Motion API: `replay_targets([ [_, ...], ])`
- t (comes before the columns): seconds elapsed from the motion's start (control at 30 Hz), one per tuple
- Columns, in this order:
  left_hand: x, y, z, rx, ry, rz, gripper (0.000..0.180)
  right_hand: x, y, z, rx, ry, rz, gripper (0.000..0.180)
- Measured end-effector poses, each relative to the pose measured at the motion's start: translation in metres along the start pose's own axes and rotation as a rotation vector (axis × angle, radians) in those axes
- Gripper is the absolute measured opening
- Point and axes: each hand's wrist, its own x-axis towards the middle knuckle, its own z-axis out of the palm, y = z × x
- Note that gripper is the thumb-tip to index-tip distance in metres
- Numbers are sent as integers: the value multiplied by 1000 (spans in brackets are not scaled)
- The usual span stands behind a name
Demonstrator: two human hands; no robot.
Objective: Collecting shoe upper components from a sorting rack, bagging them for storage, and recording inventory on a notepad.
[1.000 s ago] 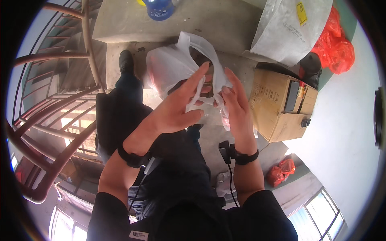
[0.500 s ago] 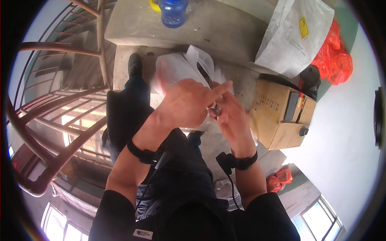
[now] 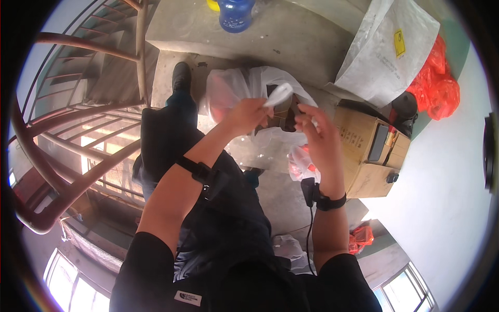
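My left hand (image 3: 248, 115) is closed on a slim white piece (image 3: 279, 94), which sticks up past the fingers; whether it is loose or a fold of the bag I cannot tell. Behind it a white plastic bag (image 3: 249, 80) stands on the step with its mouth spread. Dark and brown contents (image 3: 282, 115) show inside. My right hand (image 3: 319, 130) is at the bag's right side, with its fingers bent. Its fingertips are next to a dark edge, and what they hold, if anything, is too small to make out.
A cardboard box (image 3: 358, 145) with a phone (image 3: 378, 142) on it stands at right. Behind it are a white sack (image 3: 387, 57) and red plastic bags (image 3: 442, 88). A blue jug (image 3: 235, 15) is on the upper step. Brown metal railings (image 3: 83, 117) run along the left.
My hands were together over the bag and have moved apart, the right one to the right. The bag's mouth is now in view, and the white piece sticks out of my left hand.
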Motion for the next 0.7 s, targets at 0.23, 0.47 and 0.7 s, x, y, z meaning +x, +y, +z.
replay_targets([
  [0.23, -4, 10, 12, 37, -110, -59, 38, 12, -11, 31, -816, -472, -702, 25],
  [0.47, -1, -7, 17, 63, -48, 56, 38, 55, -8, 38, -532, -403, -877, 17],
  [0.7, 4, 7, -2, -593, -67, -248, 42, 22, 49, 14, -796, -239, -250, 15],
])
